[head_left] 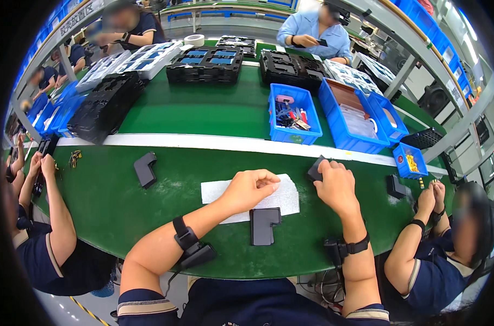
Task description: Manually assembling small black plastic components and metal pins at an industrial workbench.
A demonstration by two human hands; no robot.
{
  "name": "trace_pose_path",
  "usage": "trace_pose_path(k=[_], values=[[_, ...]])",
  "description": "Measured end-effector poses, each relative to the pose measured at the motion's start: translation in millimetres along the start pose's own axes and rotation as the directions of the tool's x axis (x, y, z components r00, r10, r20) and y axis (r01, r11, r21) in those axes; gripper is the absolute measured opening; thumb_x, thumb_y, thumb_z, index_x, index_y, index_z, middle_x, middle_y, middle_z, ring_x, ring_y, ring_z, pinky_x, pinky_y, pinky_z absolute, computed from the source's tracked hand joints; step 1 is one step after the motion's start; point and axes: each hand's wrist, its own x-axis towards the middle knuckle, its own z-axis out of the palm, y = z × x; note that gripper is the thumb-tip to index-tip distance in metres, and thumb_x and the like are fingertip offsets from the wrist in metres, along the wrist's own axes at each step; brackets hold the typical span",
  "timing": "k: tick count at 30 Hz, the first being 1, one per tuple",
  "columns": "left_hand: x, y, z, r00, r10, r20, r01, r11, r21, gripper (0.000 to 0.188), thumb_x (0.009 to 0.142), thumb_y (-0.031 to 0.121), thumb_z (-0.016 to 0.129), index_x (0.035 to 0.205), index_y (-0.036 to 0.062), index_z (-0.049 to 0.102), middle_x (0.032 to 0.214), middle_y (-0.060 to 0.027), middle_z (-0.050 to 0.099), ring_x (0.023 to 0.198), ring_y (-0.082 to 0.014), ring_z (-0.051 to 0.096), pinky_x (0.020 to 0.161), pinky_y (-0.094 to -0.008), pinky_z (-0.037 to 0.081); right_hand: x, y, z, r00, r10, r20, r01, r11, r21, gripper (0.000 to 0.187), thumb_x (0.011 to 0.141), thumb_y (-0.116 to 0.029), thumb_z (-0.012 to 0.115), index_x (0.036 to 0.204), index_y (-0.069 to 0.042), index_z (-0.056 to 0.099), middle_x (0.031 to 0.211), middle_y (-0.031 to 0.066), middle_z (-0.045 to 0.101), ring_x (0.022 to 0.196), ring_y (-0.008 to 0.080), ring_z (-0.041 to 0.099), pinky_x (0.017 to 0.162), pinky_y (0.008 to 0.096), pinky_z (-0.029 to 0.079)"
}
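Observation:
My right hand [336, 185] grips a dark block [315, 169] at its upper left, fingers closed over its edge; the hand covers part of it. My left hand [252, 189] hovers above a white cloth [217, 191], fingers loosely curled with a gap to the thumb and nothing visible between them. Just below it, a black L-shaped block [263, 231] lies partly over the cloth's lower edge. Another black L-shaped block [144, 169] rests farther left on the green table [198, 258].
Blue bins with tools [296, 133], clear plastic pieces [361, 144] and small yellow parts [410, 173] stand right. Black trays [206, 73] are stacked at the back. Co-workers' hands are busy at left [43, 163] and right [432, 195]. A dark block [396, 187] lies near the right co-worker.

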Motion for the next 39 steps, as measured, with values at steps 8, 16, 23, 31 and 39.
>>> trace_pose_path(k=[8, 16, 23, 31, 39], values=[[7, -4, 4, 0.984, -0.157, -0.083, 0.097, 0.865, -0.492, 0.026, 0.086, 0.016, 0.065, 0.106, 0.0, 0.06, 0.096, -0.0055, 0.062, 0.079, -0.0076, 0.059, 0.066, -0.0239, 0.051, -4, -40, 13, 0.881, -0.402, -0.248, 0.465, 0.832, 0.302, 0.022, 0.066, -0.011, 0.073, 0.08, -0.007, 0.057, 0.088, 0.0045, 0.056, 0.087, 0.025, 0.054, 0.072, 0.0377, 0.04], [6, -6, 9, 0.996, -0.057, -0.063, 0.015, 0.849, -0.527, 0.017, 0.086, 0.01, 0.064, 0.099, -0.0003, 0.061, 0.089, -0.0028, 0.063, 0.077, -0.0072, 0.06, 0.066, -0.0232, 0.052, 1, -45, 28, 0.963, -0.015, -0.269, 0.226, 0.592, 0.774, 0.023, 0.075, -0.014, 0.072, 0.092, -0.002, 0.063, 0.078, 0.0117, 0.063, 0.068, 0.0237, 0.061, 0.061, 0.0333, 0.049], [5, -1, 6, 0.995, -0.098, -0.027, 0.072, 0.868, -0.491, 0.013, 0.086, 0.005, 0.062, 0.098, -0.0007, 0.061, 0.089, -0.0032, 0.064, 0.077, -0.0072, 0.06, 0.072, -0.0228, 0.052, 0, -44, 21, 0.878, -0.258, -0.404, 0.435, 0.782, 0.446, 0.013, 0.072, 0.0, 0.064, 0.084, -0.003, 0.065, 0.079, 0.0064, 0.064, 0.074, 0.0233, 0.059, 0.066, 0.0332, 0.044], [4, -6, 2, 0.991, -0.132, -0.005, 0.097, 0.753, -0.651, 0.013, 0.088, 0.009, 0.058, 0.098, 0.0005, 0.063, 0.095, -0.0042, 0.063, 0.086, -0.0088, 0.06, 0.075, -0.0262, 0.054, 2, -46, 21, 0.797, -0.362, -0.484, 0.517, 0.823, 0.235, 0.014, 0.069, 0.002, 0.063, 0.081, -0.007, 0.065, 0.078, 0.004, 0.064, 0.073, 0.0205, 0.058, 0.065, 0.0329, 0.044], [1, -1, 5, 0.994, -0.107, -0.027, 0.076, 0.836, -0.544, 0.016, 0.09, 0.012, 0.058, 0.101, 0.0003, 0.062, 0.098, -0.0044, 0.063, 0.089, -0.0097, 0.06, 0.077, -0.0264, 0.054, -1, -41, 10, 0.995, -0.043, -0.094, 0.1, 0.631, 0.769, 0.01, 0.078, -0.005, 0.063, 0.086, -0.001, 0.066, 0.08, 0.0131, 0.066, 0.073, 0.0267, 0.063, 0.065, 0.0352, 0.048]])
